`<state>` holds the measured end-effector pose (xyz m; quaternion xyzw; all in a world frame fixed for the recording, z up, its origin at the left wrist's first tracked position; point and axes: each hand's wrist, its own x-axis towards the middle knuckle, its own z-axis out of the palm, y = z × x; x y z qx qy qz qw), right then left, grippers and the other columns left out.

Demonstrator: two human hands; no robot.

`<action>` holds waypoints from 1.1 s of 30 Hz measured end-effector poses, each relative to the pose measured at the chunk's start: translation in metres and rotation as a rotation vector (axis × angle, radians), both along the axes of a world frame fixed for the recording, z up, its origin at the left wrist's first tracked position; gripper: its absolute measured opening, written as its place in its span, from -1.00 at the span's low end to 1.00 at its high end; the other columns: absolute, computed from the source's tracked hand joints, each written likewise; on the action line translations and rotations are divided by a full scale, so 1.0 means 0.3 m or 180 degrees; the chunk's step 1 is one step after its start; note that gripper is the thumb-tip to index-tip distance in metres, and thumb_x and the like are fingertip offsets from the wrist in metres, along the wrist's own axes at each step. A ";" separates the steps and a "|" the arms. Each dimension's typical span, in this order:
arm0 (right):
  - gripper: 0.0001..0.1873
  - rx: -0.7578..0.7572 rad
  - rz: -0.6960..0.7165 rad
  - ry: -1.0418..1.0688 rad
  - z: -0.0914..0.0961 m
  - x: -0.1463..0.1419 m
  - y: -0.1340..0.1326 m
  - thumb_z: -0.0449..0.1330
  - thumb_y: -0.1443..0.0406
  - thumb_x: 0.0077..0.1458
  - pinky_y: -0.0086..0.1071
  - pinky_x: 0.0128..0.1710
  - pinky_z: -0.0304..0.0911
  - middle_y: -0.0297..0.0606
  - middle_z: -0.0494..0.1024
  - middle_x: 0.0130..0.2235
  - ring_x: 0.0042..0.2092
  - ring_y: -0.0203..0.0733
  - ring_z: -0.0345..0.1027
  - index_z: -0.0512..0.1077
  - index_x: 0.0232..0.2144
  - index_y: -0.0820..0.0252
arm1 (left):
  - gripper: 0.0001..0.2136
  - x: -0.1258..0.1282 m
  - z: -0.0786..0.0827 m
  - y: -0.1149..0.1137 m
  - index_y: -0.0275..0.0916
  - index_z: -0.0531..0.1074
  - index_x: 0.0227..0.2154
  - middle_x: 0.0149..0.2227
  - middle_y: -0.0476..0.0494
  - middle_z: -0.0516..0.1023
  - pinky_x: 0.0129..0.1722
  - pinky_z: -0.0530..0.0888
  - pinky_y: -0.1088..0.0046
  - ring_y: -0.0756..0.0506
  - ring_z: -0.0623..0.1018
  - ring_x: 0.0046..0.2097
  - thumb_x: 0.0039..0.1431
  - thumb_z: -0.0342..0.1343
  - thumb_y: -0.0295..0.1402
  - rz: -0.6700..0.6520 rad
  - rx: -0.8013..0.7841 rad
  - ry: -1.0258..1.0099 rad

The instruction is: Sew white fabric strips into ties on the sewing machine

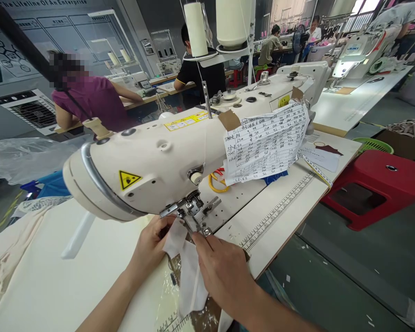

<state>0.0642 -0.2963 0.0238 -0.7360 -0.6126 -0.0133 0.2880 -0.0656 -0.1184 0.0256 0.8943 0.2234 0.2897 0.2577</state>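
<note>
A white sewing machine stands in front of me, its needle and presser foot area low at the middle. Strips of white fabric run from under the foot toward me and hang over the table's front. My left hand is closed on the fabric's left part beside the foot, its fingertips partly hidden behind cloth and machine. My right hand pinches the fabric just in front of the foot, thumb and fingers pressed together. Clear tape and brown material show beneath the strips.
A handwritten paper sheet is taped to the machine arm. Printed ruler marks and a tape measure lie on the right. A red stool stands beside the table. Cream fabric lies at left. Several people sit at machines behind.
</note>
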 end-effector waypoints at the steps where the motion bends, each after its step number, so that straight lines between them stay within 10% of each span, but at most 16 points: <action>1: -0.57 -0.0003 0.0021 0.0010 0.000 0.000 -0.002 0.18 0.50 0.19 -0.32 -0.43 0.30 -0.21 0.60 -0.23 -0.31 -0.10 0.52 0.37 0.10 0.23 | -0.83 0.001 0.003 -0.003 -0.15 0.54 -0.32 -0.23 -0.10 0.63 -0.27 0.51 0.44 -0.09 0.59 -0.22 0.24 0.10 -0.23 0.0000 0.0020 -0.0013; 33: -0.53 -0.0007 -0.0009 -0.0121 -0.005 0.000 0.000 0.23 0.52 0.11 -0.33 -0.45 0.30 -0.20 0.61 -0.23 -0.33 -0.11 0.53 0.39 0.08 0.25 | -0.81 0.007 0.007 -0.013 -0.16 0.52 -0.30 -0.26 -0.11 0.63 -0.31 0.50 0.46 -0.08 0.59 -0.26 0.28 0.05 -0.22 -0.0009 0.0368 0.0047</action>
